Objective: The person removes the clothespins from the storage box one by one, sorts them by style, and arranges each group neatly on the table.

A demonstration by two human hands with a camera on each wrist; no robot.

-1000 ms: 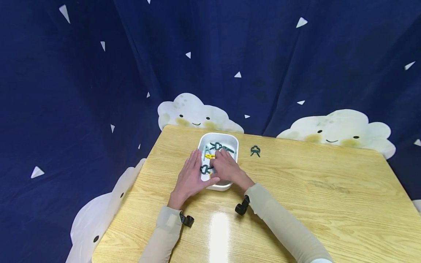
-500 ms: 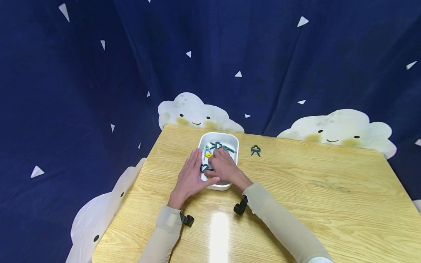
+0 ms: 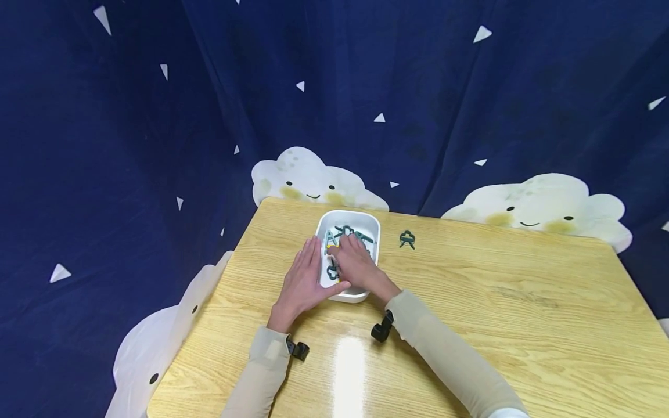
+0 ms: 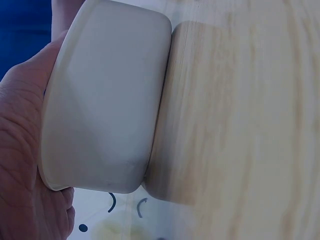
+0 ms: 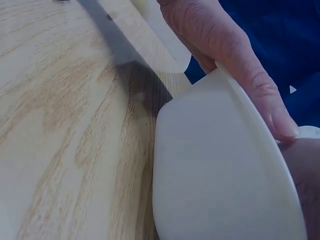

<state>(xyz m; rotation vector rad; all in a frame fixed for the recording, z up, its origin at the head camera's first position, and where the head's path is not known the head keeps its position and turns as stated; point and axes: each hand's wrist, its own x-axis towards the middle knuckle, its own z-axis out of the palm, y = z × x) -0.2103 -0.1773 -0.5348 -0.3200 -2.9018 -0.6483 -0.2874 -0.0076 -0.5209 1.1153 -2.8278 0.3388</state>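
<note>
A white plastic tub (image 3: 374, 223) holds several small spring clips. My left hand (image 3: 301, 284) rests along its left side with straight fingers, thumb lying across the near rim; the left wrist view shows the palm against the tub wall (image 4: 107, 100). Inside the tub, my right hand (image 3: 356, 264) reaches down among the clips with bent fingers; whether it pinches one is hidden. By those fingers lie a mostly covered yellow clip (image 3: 331, 247) and a dark green clip (image 3: 332, 271). Farther back are a pale green clip (image 3: 330, 238) and more dark green clips (image 3: 343, 230).
One dark green clip (image 3: 407, 238) lies on the wooden table (image 3: 496, 319), right of the tub. A dark blue curtain (image 3: 334, 87) with white triangles and clouds hangs behind and to the left of the table.
My right fingers have shifted within the tub, and the near dark green clip has turned and slid slightly right. More of the yellow clip is covered. My left hand stays in place.
</note>
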